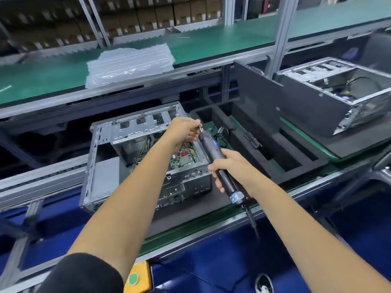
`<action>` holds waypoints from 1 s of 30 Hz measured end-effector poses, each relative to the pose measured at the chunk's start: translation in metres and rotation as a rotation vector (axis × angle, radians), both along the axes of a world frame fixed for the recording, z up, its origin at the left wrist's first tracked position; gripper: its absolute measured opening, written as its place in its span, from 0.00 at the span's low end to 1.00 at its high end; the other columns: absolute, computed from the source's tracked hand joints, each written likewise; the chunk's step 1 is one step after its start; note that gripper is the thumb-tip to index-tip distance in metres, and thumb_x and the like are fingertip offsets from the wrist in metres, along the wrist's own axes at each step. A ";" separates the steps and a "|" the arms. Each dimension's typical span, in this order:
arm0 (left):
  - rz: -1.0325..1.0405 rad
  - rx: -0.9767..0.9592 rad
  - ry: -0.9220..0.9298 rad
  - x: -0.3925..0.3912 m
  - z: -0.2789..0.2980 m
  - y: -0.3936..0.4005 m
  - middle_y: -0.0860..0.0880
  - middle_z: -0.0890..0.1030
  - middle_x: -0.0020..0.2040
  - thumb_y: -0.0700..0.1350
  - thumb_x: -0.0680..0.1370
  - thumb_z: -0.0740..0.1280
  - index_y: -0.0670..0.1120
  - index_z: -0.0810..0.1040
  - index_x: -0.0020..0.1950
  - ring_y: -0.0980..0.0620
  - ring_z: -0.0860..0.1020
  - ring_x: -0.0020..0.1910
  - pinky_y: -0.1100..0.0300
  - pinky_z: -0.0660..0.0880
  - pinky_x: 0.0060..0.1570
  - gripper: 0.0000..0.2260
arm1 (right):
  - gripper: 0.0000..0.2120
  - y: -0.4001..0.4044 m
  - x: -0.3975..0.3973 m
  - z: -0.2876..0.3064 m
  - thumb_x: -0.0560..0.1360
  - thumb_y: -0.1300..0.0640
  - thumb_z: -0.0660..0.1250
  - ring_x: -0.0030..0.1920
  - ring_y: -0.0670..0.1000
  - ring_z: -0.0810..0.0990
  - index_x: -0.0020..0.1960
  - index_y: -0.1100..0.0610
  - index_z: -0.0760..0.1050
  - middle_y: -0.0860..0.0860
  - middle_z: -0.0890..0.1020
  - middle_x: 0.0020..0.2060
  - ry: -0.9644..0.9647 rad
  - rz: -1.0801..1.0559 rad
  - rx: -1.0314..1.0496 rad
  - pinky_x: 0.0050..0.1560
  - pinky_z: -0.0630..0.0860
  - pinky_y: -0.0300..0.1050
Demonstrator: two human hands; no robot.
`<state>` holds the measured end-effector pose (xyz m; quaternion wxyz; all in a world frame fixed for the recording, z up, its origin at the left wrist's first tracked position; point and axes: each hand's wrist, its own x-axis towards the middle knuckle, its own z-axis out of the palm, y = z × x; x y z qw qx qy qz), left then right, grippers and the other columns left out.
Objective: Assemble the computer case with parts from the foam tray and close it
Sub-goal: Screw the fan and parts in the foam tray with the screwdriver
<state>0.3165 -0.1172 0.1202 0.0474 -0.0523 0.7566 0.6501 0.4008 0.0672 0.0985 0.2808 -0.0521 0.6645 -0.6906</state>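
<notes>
You stand at factory assembly line for computers. Green conveyor belt (211, 47) runs across upper level on aluminium frame posts (281, 39). Stacked cardboard boxes (148, 15) fill shelving behind. Open computer case (146, 157) and second case (338, 94) sit on lower line beside black foam tray (264, 144). Corded electric screwdriver (220, 166) in your hands. Yellow control box with green button (133, 279) at near edge.

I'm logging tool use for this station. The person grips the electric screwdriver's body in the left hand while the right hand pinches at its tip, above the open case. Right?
Not quite: the hands are swapped. The head view shows the right hand gripping the electric screwdriver body, while the left hand pinches at its tip, above the open case.
</notes>
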 end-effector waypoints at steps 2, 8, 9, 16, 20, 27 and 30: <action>0.013 -0.009 -0.002 -0.024 -0.005 0.036 0.54 0.76 0.24 0.41 0.79 0.64 0.42 0.78 0.39 0.59 0.72 0.22 0.68 0.73 0.25 0.09 | 0.10 0.030 -0.023 -0.008 0.73 0.65 0.67 0.26 0.55 0.74 0.52 0.58 0.70 0.57 0.75 0.32 -0.012 -0.027 -0.020 0.27 0.73 0.45; 0.068 -0.177 -0.100 -0.094 -0.046 0.130 0.46 0.73 0.30 0.39 0.81 0.56 0.41 0.74 0.37 0.54 0.71 0.22 0.65 0.72 0.24 0.14 | 0.11 0.114 -0.097 -0.048 0.72 0.65 0.67 0.26 0.55 0.74 0.52 0.57 0.69 0.58 0.77 0.31 -0.123 -0.041 0.005 0.27 0.73 0.45; 0.088 -0.191 -0.156 -0.103 -0.056 0.140 0.45 0.72 0.30 0.37 0.80 0.55 0.40 0.73 0.36 0.53 0.71 0.22 0.66 0.70 0.23 0.14 | 0.16 0.123 -0.108 -0.056 0.73 0.65 0.67 0.27 0.55 0.74 0.56 0.54 0.67 0.57 0.78 0.30 -0.153 -0.038 0.012 0.27 0.74 0.45; -0.299 -0.974 -0.258 -0.125 -0.144 0.167 0.42 0.75 0.37 0.34 0.73 0.59 0.43 0.73 0.37 0.47 0.71 0.37 0.54 0.73 0.41 0.08 | 0.18 0.150 -0.151 -0.109 0.72 0.62 0.67 0.26 0.54 0.76 0.60 0.54 0.67 0.52 0.79 0.34 -0.206 0.028 0.142 0.29 0.75 0.44; -0.439 -1.424 -0.281 -0.124 -0.187 0.178 0.49 0.74 0.37 0.35 0.74 0.61 0.46 0.68 0.35 0.45 0.76 0.45 0.48 0.65 0.59 0.10 | 0.10 0.155 -0.159 -0.128 0.72 0.62 0.66 0.26 0.53 0.76 0.51 0.52 0.71 0.52 0.78 0.36 -0.200 0.018 0.153 0.31 0.74 0.45; -0.656 -1.705 -0.274 -0.124 -0.232 0.192 0.49 0.78 0.55 0.41 0.79 0.59 0.47 0.73 0.60 0.48 0.78 0.55 0.53 0.62 0.63 0.11 | 0.10 0.157 -0.167 -0.139 0.71 0.63 0.66 0.26 0.54 0.75 0.48 0.52 0.71 0.54 0.77 0.30 -0.243 0.032 0.141 0.29 0.75 0.48; -0.624 -1.691 -0.267 -0.125 -0.234 0.197 0.49 0.78 0.56 0.39 0.79 0.59 0.46 0.75 0.58 0.48 0.78 0.56 0.56 0.66 0.57 0.10 | 0.10 0.157 -0.169 -0.139 0.71 0.63 0.66 0.26 0.55 0.75 0.51 0.58 0.70 0.56 0.76 0.32 -0.243 0.056 0.148 0.29 0.75 0.47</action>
